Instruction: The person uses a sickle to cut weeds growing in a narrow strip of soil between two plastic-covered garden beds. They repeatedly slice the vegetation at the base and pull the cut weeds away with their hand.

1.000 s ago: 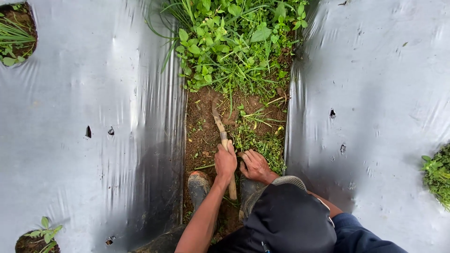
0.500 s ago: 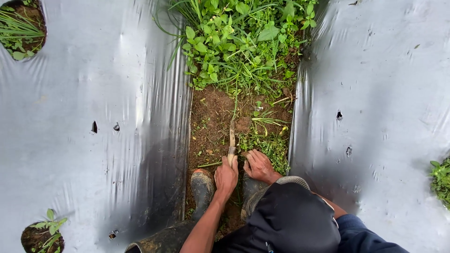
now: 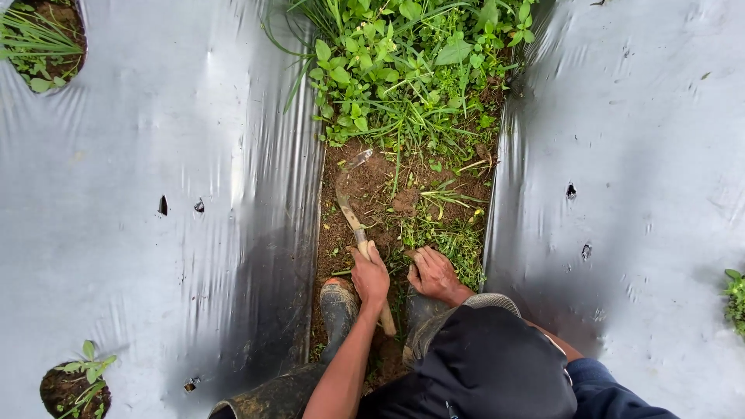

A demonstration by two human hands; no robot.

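The left hand (image 3: 370, 275) is clenched around the wooden handle of a sickle (image 3: 355, 209), which runs away from the hand toward the far left along the bare soil furrow (image 3: 388, 186). Its long axis lies nearly along the furrow (tilted a little leftward), the handle butt sticking out near the rubber boot (image 3: 337, 306) and the curved blade hooking right at the far tip, just short of the weeds (image 3: 403, 70). The right hand (image 3: 433, 273) rests just right of the handle, fingers spread down on low grass (image 3: 446, 237); whether it grips any, I cannot tell. Silver plastic mulch (image 3: 155, 194) flanks both sides.
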